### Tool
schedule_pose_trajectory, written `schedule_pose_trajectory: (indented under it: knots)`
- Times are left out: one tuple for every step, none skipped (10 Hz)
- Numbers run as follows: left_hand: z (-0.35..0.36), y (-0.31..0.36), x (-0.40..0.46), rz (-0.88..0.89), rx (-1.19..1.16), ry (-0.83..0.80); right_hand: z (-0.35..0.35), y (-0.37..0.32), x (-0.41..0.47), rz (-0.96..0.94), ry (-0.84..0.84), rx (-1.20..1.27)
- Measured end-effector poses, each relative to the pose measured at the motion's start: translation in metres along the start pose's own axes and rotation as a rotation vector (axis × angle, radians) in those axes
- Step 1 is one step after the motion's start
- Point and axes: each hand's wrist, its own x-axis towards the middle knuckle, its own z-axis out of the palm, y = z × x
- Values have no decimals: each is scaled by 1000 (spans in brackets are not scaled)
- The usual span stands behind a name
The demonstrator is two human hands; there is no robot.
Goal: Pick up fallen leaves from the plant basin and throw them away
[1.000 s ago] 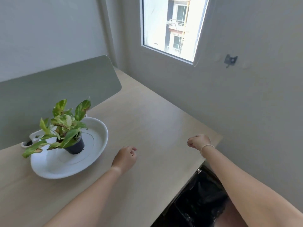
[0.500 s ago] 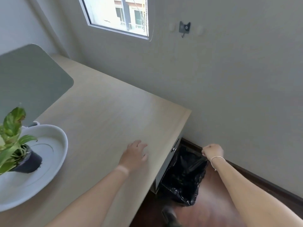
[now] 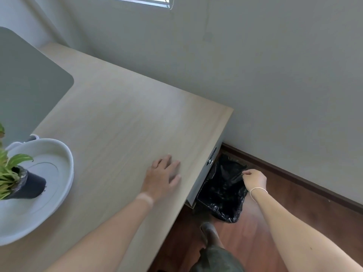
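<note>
The white plant basin [image 3: 64, 185] sits on the left of the table, cut off by the frame edge. A small green plant [image 3: 9, 169] in a dark pot [image 3: 32, 186] stands in it. I see no loose leaf in the visible part of the basin. My left hand [image 3: 163, 177] lies flat on the table near its right edge, fingers spread, holding nothing. My right hand [image 3: 255, 179] hangs beyond the table edge over the black trash bag [image 3: 222, 193] on the floor. Its fingers are pinched together at the bag's upper rim; nothing shows between them.
The light wooden table [image 3: 127, 114] ends at a corner near the grey wall [image 3: 275, 75]. A grey-green divider panel [image 3: 25, 85] stands behind the basin. A lock [image 3: 210, 160] sits on the drawer front under the table edge. My foot [image 3: 209, 232] is on the brown wooden floor [image 3: 304, 197].
My view has swung right and down, bringing the trash bag and floor into sight. My right hand went from above the table corner down to the bag. My left hand flattened onto the table.
</note>
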Motion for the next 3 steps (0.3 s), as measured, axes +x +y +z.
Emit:
schedule_pose_trajectory:
  knots:
    - [1, 1, -2, -5, 12, -11, 4, 1, 3, -28, -34, -51]
    - [2, 2, -3, -10, 0, 0, 4, -3, 0, -35, -38, -66]
    - [1, 2, -2, -1, 6, 9, 5, -9, -3, -17, 1, -12]
